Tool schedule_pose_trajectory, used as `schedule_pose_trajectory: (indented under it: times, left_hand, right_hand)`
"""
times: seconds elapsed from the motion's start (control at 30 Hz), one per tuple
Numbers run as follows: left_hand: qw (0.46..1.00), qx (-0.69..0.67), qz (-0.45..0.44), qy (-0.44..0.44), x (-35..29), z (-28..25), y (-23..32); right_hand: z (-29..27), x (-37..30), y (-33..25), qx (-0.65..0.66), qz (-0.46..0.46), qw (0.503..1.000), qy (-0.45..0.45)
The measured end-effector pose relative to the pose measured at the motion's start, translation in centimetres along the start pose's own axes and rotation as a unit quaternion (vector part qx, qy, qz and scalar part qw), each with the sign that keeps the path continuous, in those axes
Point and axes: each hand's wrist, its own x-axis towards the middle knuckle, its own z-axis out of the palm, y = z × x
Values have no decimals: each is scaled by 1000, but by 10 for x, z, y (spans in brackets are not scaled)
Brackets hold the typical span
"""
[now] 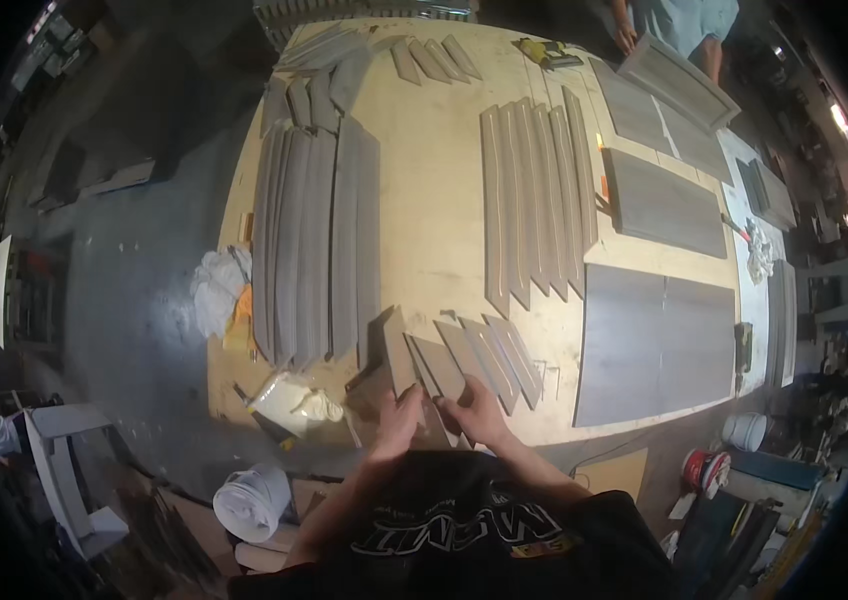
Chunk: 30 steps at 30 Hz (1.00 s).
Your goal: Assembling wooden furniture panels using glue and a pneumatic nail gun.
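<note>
My left hand (399, 420) is closed on the near end of a short grey-brown wooden strip (400, 350) with an angled end. My right hand (474, 412) grips another short strip (436, 362) right beside it. Both pieces are over the table's near edge, and my fingers partly hide their lower ends. Just right of them, several short mitred strips (492, 352) lie slanted side by side, some with a pale line along them. Farther off are long mitred strips (534, 200), also with pale lines, in a row.
A stack of long grey strips (304, 240) covers the left of the wooden table (429, 190). Grey panels (654, 345) lie at right. A yellow power tool (547, 52) sits at the far edge. Across the table, another person's hand (626, 38) holds a framed panel (679, 80).
</note>
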Motion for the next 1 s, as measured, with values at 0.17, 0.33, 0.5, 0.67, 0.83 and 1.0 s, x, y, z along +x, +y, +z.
schedule_pose_trajectory:
  times: [0.17,0.33,0.5,0.67,0.83,1.0]
  left_hand:
    - [972,157,160,64,-27,-13,-72]
    - [914,327,226,84,-26,3,-73]
    - [880,362,266,156,-44,15,-63]
    - [853,429,265,132,-29,9,-76]
    - [866,433,232,95,-34,13,-63]
    - [818,436,333,174,-42,22,-65]
  right_hand:
    - [35,-34,56,-21,-105,978,177]
    - [27,-29,66,30,-151,967,204]
    - [29,-31,71,23,-207,948,242]
    - [22,-45,64,-15,-241,929,280]
    - [6,-64,82,166,-165,949,212]
    - [23,-59,103,198,-135,956,169]
